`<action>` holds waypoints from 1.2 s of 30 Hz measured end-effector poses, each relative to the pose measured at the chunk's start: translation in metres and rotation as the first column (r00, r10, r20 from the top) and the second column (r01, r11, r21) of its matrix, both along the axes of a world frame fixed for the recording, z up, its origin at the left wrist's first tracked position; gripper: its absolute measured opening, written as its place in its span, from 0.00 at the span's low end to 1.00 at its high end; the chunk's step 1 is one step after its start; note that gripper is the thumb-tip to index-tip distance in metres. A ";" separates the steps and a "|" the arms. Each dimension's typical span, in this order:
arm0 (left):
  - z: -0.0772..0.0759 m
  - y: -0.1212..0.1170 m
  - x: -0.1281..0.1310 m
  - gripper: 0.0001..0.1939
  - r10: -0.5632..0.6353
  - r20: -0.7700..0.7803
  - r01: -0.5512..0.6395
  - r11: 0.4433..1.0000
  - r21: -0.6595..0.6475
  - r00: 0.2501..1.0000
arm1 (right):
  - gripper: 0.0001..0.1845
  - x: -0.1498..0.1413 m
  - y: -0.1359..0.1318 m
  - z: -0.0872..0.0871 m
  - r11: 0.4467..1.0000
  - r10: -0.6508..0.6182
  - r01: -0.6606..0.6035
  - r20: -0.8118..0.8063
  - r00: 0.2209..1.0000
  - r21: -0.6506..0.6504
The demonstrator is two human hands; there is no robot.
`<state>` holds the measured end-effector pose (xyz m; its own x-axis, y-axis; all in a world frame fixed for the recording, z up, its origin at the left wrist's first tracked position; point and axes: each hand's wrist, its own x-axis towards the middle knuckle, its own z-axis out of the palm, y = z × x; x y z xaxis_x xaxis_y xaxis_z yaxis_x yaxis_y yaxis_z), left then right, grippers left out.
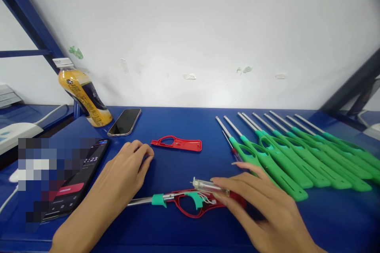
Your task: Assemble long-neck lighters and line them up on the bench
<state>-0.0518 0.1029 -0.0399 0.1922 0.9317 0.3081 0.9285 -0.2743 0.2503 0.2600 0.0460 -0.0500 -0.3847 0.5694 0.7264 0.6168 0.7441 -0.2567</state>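
A half-open red lighter body (192,203) with a metal tube, teal collar and teal trigger lies on the blue table (178,170) in front of me. My right hand (264,205) rests on its rear end, fingers stretched out over a clear gas tank (206,184) sitting in the shell. My left hand (124,176) lies on the table to the left, fingers curled loosely down, holding nothing, just above the metal tube. A separate red shell cover (177,143) lies further back, between the hands.
Several finished green long-nose lighters (297,154) lie side by side at the right. A phone showing a timer (78,178) lies at the left, another phone (124,121) and a yellow drink bottle (84,95) behind it. A white wall closes off the back.
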 end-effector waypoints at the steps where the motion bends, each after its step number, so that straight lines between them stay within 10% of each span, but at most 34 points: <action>1: 0.001 -0.001 0.000 0.17 -0.007 0.015 0.006 1.000 0.009 1.000 | 0.09 -0.001 0.000 0.001 1.000 -0.002 0.002 -0.004 1.000 -0.003; 14: 0.023 -0.047 0.055 0.05 -0.289 0.458 0.251 0.957 0.144 0.840 | 0.07 -0.003 -0.005 0.007 0.997 -0.080 0.078 -0.077 0.994 -0.029; 36: 0.013 -0.062 0.074 0.06 -0.020 0.798 0.321 0.922 -0.218 0.602 | 0.07 0.000 -0.009 0.004 0.993 0.051 -0.059 -0.074 0.996 -0.102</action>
<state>0.0221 0.0407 -0.0268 0.1892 0.9742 0.1229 0.2880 -0.1747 0.9415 0.2600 0.0366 -0.0457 -0.3669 0.6224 0.6914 0.5529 0.7436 -0.3760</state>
